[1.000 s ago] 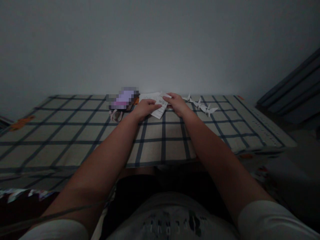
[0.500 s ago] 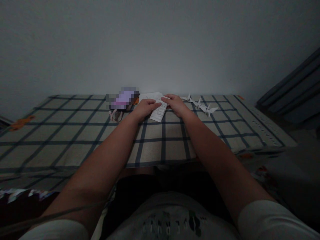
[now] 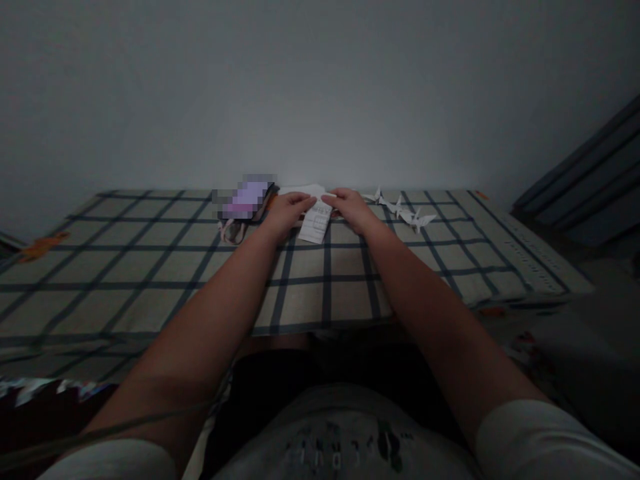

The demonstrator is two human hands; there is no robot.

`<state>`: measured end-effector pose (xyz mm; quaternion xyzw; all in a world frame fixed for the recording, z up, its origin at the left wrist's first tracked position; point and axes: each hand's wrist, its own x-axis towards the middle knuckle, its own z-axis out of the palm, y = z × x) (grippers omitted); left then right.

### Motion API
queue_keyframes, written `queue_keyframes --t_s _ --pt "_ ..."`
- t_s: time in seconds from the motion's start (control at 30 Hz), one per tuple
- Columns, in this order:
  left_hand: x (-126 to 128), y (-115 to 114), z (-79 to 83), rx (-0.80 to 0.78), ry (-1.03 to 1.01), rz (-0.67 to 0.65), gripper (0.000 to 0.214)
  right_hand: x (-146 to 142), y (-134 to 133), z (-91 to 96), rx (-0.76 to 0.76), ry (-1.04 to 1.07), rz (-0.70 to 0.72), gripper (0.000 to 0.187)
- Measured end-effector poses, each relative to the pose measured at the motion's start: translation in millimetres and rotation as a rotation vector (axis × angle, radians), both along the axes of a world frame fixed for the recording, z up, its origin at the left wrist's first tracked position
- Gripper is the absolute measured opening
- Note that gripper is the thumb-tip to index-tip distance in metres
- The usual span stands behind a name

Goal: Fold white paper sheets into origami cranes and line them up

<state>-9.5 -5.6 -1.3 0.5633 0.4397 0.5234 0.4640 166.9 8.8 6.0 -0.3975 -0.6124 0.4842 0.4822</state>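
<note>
A narrow piece of folded paper [image 3: 316,225] with print on it hangs between my two hands, its lower end pointing toward me. My left hand [image 3: 287,212] pinches its upper left edge between thumb and fingers. On the other side, my right hand [image 3: 351,207] grips the upper right edge the same way. Behind the hands lies more white paper [image 3: 303,191], partly covered by them. Several white paper cranes [image 3: 399,209] stand in a row to the right of my right hand.
A phone [image 3: 249,199] with a lit purple screen, partly pixelated, is left of my hands, with a pale strap loop [image 3: 233,232] before it. A checked cloth [image 3: 165,267] covers the table. The wall [image 3: 320,93] rises behind, and a dark curtain [image 3: 590,173] hangs at right.
My left thumb has drawn back and up to the paper's top edge, closer to the right thumb. More of the paper's printed face shows now. The cranes and phone stay put.
</note>
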Motion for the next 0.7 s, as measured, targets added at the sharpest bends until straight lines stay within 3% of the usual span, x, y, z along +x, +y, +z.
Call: queue_keyframes --t_s 0.27,0.47,0.7 --pt "-3.5 4.4 -0.5 0.098 -0.032 0.033 0.037 0.3 0.8 -1.1 -0.032 0.024 0.052 0.019" --pt "-1.0 3.7 0.0 0.121 -0.048 0.068 0.037 -1.6 4.3 -2.2 -0.011 -0.004 -0.028 0.023" --pt "-0.4 4.9 -1.4 0.133 -0.030 0.092 0.037 -0.5 6.4 -3.3 -0.017 0.059 0.014 0.030"
